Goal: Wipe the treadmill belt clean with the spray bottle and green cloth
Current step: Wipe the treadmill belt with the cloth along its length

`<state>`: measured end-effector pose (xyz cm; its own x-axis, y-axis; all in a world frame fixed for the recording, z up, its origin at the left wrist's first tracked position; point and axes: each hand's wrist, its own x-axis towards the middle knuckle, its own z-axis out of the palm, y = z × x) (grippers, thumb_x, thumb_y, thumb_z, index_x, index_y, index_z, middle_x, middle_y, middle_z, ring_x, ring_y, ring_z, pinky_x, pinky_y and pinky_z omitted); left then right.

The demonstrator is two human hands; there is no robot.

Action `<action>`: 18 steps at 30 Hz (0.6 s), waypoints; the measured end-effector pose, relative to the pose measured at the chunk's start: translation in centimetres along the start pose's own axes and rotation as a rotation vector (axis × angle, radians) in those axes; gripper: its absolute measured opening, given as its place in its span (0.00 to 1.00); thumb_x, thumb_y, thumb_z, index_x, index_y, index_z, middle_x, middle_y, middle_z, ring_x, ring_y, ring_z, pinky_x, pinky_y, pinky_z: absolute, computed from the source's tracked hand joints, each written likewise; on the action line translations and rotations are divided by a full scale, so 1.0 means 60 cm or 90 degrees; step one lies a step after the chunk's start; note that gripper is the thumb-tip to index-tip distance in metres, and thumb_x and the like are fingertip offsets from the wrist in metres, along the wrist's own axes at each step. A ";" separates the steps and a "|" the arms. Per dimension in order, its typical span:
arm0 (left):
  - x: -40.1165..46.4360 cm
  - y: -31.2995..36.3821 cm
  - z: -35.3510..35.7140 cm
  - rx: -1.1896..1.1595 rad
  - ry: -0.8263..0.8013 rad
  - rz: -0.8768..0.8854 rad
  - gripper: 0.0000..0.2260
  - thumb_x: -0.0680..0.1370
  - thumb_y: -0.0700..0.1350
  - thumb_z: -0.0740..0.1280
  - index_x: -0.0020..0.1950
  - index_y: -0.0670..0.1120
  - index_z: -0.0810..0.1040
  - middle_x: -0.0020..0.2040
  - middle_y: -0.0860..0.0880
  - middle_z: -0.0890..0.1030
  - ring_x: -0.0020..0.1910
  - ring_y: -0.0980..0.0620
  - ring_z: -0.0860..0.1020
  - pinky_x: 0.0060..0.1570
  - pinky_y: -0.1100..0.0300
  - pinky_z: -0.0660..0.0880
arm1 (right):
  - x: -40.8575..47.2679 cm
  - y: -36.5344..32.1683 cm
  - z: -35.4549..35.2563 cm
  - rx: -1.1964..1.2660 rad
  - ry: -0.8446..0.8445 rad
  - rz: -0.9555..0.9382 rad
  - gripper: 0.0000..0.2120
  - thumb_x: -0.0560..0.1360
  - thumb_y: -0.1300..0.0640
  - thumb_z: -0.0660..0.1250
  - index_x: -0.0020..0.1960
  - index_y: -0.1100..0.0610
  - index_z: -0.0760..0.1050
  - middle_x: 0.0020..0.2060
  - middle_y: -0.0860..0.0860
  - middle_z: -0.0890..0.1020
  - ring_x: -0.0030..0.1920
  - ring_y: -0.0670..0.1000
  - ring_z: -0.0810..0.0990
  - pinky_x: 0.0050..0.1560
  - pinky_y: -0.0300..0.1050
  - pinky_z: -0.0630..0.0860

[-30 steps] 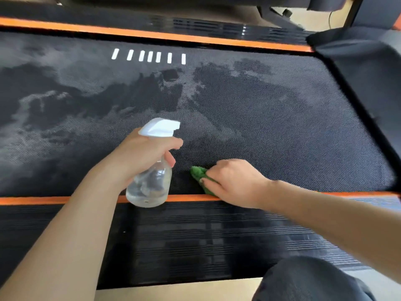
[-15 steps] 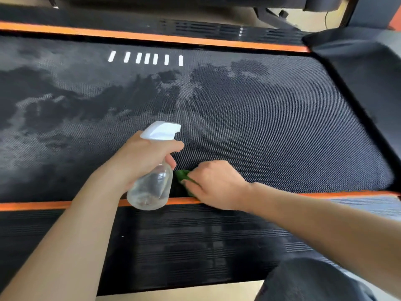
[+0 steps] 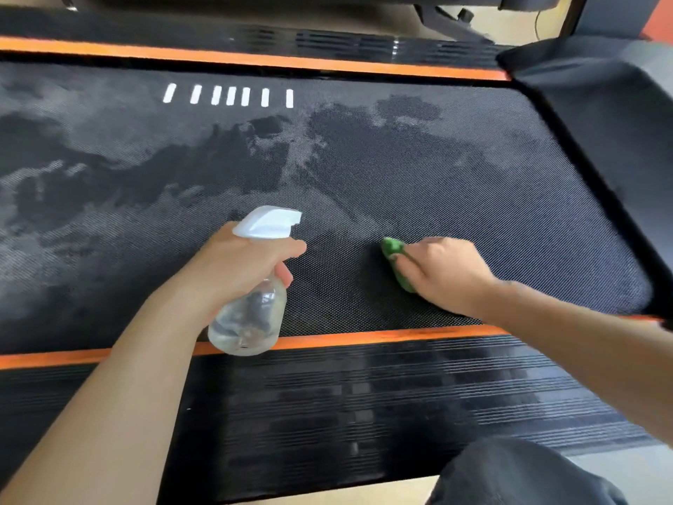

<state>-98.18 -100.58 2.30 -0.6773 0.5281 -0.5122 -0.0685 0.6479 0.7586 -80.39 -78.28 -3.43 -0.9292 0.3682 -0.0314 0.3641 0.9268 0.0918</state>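
Belt of dark, dotted weave fills the view, blotched with darker wet patches and pale dusty ones, edged by orange strips and bearing a row of white dashes. The left hand grasps a clear spray bottle above the near edge. The right hand presses a green cloth onto the belt just right of it.

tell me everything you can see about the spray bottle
The spray bottle is a clear, rounded bottle, plastic by the look of it, with a white trigger head whose nozzle points right and away over the treadmill belt. The left hand grips its neck, one finger across the front under the head. It is tilted, base toward the person, held above the near orange stripe. Any liquid level is unclear.
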 end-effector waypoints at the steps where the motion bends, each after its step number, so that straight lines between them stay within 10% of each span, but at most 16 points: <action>1: 0.002 0.000 0.001 0.000 0.004 -0.003 0.13 0.76 0.56 0.75 0.41 0.47 0.86 0.38 0.52 0.88 0.43 0.55 0.81 0.45 0.57 0.73 | 0.008 -0.051 0.001 0.021 0.011 -0.039 0.23 0.81 0.41 0.47 0.45 0.53 0.76 0.44 0.53 0.81 0.46 0.60 0.81 0.42 0.50 0.76; 8: 0.010 0.004 0.007 -0.006 0.010 -0.011 0.12 0.76 0.56 0.75 0.41 0.48 0.85 0.37 0.54 0.88 0.44 0.57 0.81 0.42 0.60 0.71 | 0.019 -0.122 0.004 0.135 0.080 -0.262 0.22 0.79 0.44 0.52 0.34 0.54 0.74 0.31 0.51 0.78 0.34 0.57 0.78 0.34 0.47 0.75; 14: 0.002 0.007 0.007 -0.007 -0.021 0.003 0.09 0.76 0.56 0.74 0.46 0.51 0.84 0.37 0.53 0.88 0.44 0.55 0.81 0.45 0.57 0.73 | 0.034 0.075 -0.012 -0.050 -0.020 0.061 0.26 0.78 0.39 0.43 0.46 0.52 0.75 0.41 0.51 0.80 0.46 0.59 0.81 0.44 0.50 0.78; 18: 0.004 0.007 0.006 -0.001 -0.012 0.001 0.09 0.76 0.56 0.74 0.45 0.51 0.84 0.37 0.54 0.88 0.45 0.56 0.81 0.44 0.58 0.71 | 0.042 -0.019 -0.006 -0.017 0.005 0.050 0.23 0.82 0.41 0.48 0.46 0.54 0.75 0.44 0.55 0.83 0.46 0.61 0.82 0.41 0.50 0.73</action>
<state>-98.10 -99.97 2.37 -0.6631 0.5399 -0.5185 -0.0685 0.6460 0.7603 -83.21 -78.44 -3.25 -0.8983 0.4391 -0.0150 0.4343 0.8927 0.1201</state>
